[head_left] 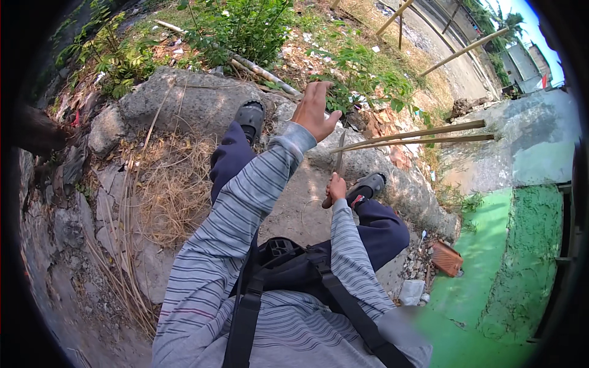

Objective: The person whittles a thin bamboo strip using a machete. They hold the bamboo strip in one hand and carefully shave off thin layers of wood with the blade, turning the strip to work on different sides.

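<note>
My left hand [314, 114] is raised over the rock edge with its fingers stretched out and the thumb apart; nothing shows in it. My right hand [335, 186] is closed round the handle of a large knife [340, 161], its blade pointing away from me. The brown handle end sticks out below my fist. Two long, thin bamboo strips [423, 136] start beside the blade and spread slightly apart toward the right. Whether the blade touches them I cannot tell. My left hand is a little beyond their near ends, apart from them.
Large rocks [184, 101] lie around my feet, with dry fibres [175, 190] and long thin strips at the left. A pole [264, 72] lies among leafy plants [251, 24] ahead. At the right are a green wall [472, 257] and a broken orange-brown block [446, 259].
</note>
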`<action>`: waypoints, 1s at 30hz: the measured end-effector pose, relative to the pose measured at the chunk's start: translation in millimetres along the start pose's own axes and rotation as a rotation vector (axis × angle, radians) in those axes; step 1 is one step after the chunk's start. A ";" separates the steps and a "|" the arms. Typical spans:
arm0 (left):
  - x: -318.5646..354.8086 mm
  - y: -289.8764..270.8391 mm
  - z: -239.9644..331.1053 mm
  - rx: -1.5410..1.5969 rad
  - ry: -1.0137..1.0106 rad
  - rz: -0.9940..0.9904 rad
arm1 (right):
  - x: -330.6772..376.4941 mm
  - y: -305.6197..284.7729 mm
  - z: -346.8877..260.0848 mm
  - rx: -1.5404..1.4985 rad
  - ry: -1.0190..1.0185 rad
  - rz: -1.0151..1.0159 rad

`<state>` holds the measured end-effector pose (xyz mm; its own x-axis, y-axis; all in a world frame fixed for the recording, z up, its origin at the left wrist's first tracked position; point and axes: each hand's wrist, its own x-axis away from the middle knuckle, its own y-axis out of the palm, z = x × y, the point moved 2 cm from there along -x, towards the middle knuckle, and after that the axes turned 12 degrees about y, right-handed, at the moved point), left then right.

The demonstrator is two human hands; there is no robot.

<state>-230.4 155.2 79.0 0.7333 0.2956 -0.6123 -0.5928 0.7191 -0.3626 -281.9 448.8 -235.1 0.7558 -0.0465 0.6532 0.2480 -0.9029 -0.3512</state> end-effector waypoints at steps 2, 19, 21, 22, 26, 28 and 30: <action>2.2 -2.3 -4.7 0.008 -0.034 -0.015 | 4.4 3.3 -7.8 0.011 0.003 0.003; 5.5 -1.4 6.6 0.042 -0.031 -0.006 | -8.5 0.6 4.0 -0.065 0.092 -0.013; 4.7 -4.0 1.5 0.037 -0.054 -0.018 | -5.4 -8.1 2.0 -0.127 0.120 -0.031; 3.3 -3.4 1.3 0.032 -0.056 -0.024 | -5.5 -12.1 -7.0 -0.148 0.097 -0.022; 10.0 -6.3 -7.3 0.002 -0.056 -0.023 | 16.5 -9.0 -51.8 -0.139 -0.105 0.111; 9.1 -6.2 -7.3 0.008 -0.050 -0.017 | 21.4 -9.3 -57.3 -0.141 -0.175 0.148; 10.2 -4.8 -5.7 0.018 -0.057 -0.025 | 25.7 2.3 -42.9 -0.157 -0.176 0.131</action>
<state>-221.9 151.2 70.4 0.7655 0.3123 -0.5625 -0.5687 0.7374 -0.3645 -287.9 427.2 -190.3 0.8724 -0.1044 0.4775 0.0545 -0.9500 -0.3075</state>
